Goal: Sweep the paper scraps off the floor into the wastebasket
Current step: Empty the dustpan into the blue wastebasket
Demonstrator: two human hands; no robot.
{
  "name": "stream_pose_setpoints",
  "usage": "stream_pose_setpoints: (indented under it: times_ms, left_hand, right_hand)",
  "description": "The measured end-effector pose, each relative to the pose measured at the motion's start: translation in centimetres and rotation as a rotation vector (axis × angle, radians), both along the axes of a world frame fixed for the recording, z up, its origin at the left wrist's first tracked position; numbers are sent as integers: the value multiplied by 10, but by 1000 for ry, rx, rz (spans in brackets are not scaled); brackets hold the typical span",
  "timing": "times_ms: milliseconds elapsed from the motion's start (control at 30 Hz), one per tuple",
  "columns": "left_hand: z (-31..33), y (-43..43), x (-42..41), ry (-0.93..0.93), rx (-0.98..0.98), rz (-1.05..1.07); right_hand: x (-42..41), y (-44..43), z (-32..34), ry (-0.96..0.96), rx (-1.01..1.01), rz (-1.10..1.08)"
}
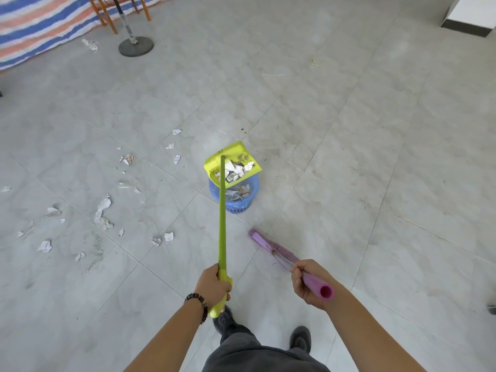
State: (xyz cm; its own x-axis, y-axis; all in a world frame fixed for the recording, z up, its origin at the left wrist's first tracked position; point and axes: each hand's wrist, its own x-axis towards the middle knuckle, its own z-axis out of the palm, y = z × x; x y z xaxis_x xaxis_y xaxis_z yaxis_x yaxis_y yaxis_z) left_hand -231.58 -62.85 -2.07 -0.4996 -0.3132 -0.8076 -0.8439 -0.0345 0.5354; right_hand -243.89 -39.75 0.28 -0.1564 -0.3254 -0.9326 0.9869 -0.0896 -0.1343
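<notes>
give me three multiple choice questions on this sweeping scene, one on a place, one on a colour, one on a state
1. Where is the dustpan?
A) flat on the floor
B) over the wastebasket
C) under a chair

2. What colour is the broom?
A) purple
B) red
C) black

3. What is the left hand doing?
A) hanging free
B) picking up a scrap
C) gripping the dustpan's handle

Answers: 1 B, the yellow-green pan sits tilted over the blue basket's opening, with paper in it. 2 A, the broom's head and the handle held in the right hand are purple. 3 C, the hand curls round the green handle.
</notes>
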Motion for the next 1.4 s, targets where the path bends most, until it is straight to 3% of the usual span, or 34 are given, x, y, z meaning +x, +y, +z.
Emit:
stream_pose_setpoints:
  times_ms: [100, 333, 467, 600, 767, 1033, 1400]
  left_hand:
    - [0, -3, 0, -5, -28, -54]
    - [29, -12, -33, 42, 299, 235]
    - [32, -11, -38, 117, 386, 360]
    - [38, -16, -43, 158, 436, 454]
    - [43, -22, -54, 164, 390, 447]
    - [44, -16, -63, 145, 336, 424]
    - [47, -9, -82, 146, 360, 382]
  right_hand:
    - [3, -3, -2, 9, 5, -36]
    - [12, -8, -8, 16, 87, 108]
    - [15, -8, 3, 157, 159, 183]
    - [7, 8, 20, 96, 106, 89]
    - [3, 16, 38, 153, 182, 127]
    - [13, 30, 56, 401, 269, 267]
    - [5, 45, 82, 589, 214, 420]
